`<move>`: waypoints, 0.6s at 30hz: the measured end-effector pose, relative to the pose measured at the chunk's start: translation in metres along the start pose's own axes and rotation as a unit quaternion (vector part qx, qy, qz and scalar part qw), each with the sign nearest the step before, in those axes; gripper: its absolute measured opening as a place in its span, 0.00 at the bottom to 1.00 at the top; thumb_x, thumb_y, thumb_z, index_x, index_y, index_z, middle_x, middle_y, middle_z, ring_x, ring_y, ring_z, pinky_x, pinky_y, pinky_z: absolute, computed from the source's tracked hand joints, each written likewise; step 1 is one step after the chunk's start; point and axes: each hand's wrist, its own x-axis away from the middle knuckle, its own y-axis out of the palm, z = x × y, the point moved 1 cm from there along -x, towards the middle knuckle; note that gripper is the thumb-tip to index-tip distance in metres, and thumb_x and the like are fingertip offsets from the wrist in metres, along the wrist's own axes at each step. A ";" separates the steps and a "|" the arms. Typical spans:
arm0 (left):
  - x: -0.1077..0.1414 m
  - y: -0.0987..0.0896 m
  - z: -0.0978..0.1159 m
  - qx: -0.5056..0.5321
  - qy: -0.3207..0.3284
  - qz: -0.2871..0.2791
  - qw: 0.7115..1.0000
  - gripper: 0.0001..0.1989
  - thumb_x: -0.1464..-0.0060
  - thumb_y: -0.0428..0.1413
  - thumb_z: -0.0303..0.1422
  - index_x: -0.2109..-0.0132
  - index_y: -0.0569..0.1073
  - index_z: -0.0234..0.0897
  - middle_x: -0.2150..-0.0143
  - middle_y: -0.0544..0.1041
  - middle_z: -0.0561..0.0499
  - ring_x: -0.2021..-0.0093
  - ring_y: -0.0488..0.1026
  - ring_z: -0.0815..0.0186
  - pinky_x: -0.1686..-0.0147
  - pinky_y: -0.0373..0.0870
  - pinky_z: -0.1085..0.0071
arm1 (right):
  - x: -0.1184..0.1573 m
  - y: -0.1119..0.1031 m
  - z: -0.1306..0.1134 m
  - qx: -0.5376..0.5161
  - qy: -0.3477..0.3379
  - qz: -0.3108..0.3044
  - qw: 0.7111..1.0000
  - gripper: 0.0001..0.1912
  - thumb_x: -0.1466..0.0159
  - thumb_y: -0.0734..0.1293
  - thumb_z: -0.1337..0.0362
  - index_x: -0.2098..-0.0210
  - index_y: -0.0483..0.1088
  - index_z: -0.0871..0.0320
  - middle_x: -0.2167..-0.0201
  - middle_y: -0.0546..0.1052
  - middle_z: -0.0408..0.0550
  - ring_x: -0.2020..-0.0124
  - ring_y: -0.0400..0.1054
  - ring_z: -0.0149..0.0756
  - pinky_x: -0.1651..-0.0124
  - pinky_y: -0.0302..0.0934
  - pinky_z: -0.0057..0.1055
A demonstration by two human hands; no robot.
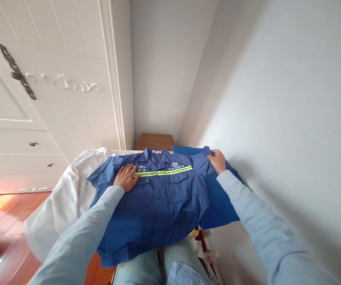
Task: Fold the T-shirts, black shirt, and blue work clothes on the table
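Note:
A blue short-sleeved work shirt (158,213) lies spread front side up before me, its collar at the far end and its hem hanging towards my knees. It has a yellow-green reflective stripe across the chest, white lettering and two flap pockets. My left hand (125,178) rests flat on the chest beside the stripe, fingers spread. At the shirt's right sleeve end, my right hand (217,161) pinches the fabric and lifts it a little. Beneath that sleeve is a brighter blue cloth (220,202). White satiny fabric (72,194) lies under the left side of the shirt.
A white wardrobe (78,63) with dark metal handles stands at the left. On the right a pale wall (277,99) runs close by. A wooden piece (158,141) shows behind the collar. Several small items (201,249) sit low beside my right leg.

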 end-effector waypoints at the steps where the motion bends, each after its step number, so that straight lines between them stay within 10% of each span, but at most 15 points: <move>1: 0.000 0.001 -0.001 0.002 0.001 0.003 1.000 0.31 0.35 0.45 0.47 0.33 0.67 0.34 0.30 0.64 0.36 0.28 0.57 0.49 0.29 0.48 0.51 | 0.011 0.005 -0.011 0.013 -0.074 -0.014 0.997 0.26 0.39 0.71 0.60 0.42 0.70 0.57 0.54 0.81 0.54 0.54 0.75 0.43 0.51 0.71 0.36; 5: -0.001 0.003 -0.002 -0.002 0.003 0.010 1.000 0.31 0.35 0.46 0.47 0.33 0.68 0.35 0.30 0.65 0.37 0.28 0.57 0.49 0.29 0.48 0.50 | 0.061 0.040 -0.043 0.093 -0.286 -0.243 0.922 0.44 0.43 0.75 0.57 0.31 0.58 0.54 0.47 0.77 0.53 0.57 0.75 0.41 0.50 0.70 0.41; 12: -0.001 0.002 -0.002 0.005 0.000 0.003 1.000 0.30 0.36 0.46 0.47 0.33 0.68 0.36 0.30 0.65 0.39 0.28 0.57 0.50 0.29 0.49 0.51 | 0.052 0.068 -0.057 0.238 -0.374 -0.160 0.882 0.28 0.34 0.67 0.59 0.36 0.67 0.59 0.36 0.69 0.61 0.35 0.63 0.50 0.33 0.57 0.48; 18: 0.001 0.000 0.001 -0.004 -0.005 -0.004 1.000 0.31 0.34 0.45 0.47 0.32 0.67 0.35 0.29 0.63 0.38 0.27 0.56 0.50 0.29 0.47 0.52 | 0.027 0.104 0.008 0.337 -0.286 -0.176 0.879 0.30 0.29 0.60 0.54 0.33 0.62 0.63 0.30 0.61 0.64 0.28 0.52 0.53 0.30 0.52 0.53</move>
